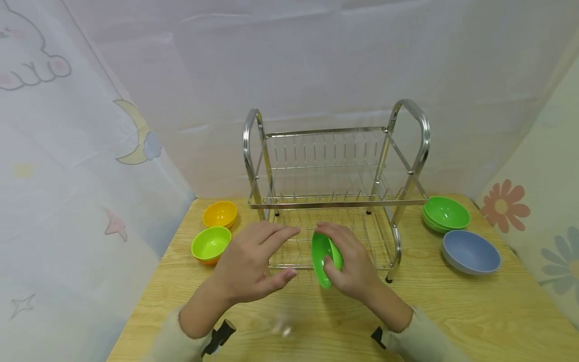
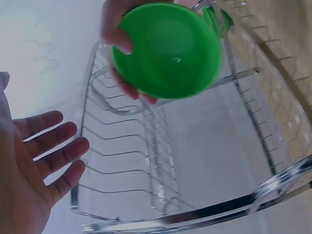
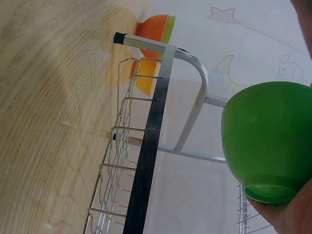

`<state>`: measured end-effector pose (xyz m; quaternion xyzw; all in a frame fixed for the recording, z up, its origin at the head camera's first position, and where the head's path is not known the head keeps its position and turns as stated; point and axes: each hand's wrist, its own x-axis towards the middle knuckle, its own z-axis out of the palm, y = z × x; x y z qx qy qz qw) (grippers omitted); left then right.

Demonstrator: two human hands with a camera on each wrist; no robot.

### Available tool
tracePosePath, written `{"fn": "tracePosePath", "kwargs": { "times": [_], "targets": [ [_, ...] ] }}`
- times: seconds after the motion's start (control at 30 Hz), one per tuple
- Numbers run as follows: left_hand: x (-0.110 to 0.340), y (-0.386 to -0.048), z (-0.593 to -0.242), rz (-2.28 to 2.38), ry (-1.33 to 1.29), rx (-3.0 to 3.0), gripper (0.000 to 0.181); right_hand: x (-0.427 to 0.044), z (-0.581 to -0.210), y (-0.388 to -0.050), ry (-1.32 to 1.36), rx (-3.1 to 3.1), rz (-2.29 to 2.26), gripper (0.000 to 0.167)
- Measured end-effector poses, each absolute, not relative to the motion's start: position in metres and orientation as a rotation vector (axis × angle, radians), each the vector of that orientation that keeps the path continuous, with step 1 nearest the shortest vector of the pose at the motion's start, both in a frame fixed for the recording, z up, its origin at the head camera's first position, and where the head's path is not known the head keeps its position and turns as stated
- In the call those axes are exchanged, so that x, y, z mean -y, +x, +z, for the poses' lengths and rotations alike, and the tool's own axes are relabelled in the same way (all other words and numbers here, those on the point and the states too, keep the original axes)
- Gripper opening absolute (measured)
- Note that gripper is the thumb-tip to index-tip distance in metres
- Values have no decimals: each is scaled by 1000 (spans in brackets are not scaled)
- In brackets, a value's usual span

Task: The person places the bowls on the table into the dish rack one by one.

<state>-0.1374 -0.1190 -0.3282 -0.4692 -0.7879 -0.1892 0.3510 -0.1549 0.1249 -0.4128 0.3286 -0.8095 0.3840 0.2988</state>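
Note:
A bright green bowl (image 1: pixel 320 256) is tipped on its side in my right hand (image 1: pixel 355 264), thumb inside and fingers round the outside. Its open side faces left, and the left wrist view looks into the green bowl (image 2: pixel 170 51). From the right wrist view the bowl's outer wall and foot (image 3: pixel 270 136) show. My left hand (image 1: pixel 249 261) hovers to the left of the bowl, apart from it, fingers extended and holding nothing. Both hands are in front of a two-tier metal dish rack (image 1: pixel 332 204).
At the left stand a yellow-orange bowl (image 1: pixel 220 214) and a lime bowl (image 1: pixel 211 243) stacked on an orange one. To the right of the rack are stacked green bowls (image 1: pixel 447 213) and a blue bowl (image 1: pixel 471 252). A patterned cloth (image 1: pixel 316 65) hangs behind the wooden table (image 1: pixel 452 311).

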Motion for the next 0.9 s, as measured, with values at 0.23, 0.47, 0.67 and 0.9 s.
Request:
{"fn": "tracePosePath", "kwargs": {
  "times": [0.23, 0.47, 0.67, 0.9],
  "targets": [
    [120, -138, -295, -445, -1247, 1942, 66, -119, -416, -163, 854, 2167, 1046, 57],
    [121, -151, -267, -440, -1228, 1900, 67, -111, -421, -173, 831, 2175, 1066, 57],
    [122, -174, -251, -452, -1166, 1884, 64, -103, -422, -177, 771, 2270, 1114, 56],
    [122, -202, -237, -355, -1086, 1916, 59, -93, -428, -184, 706, 2357, 1136, 54]
  ]
}}
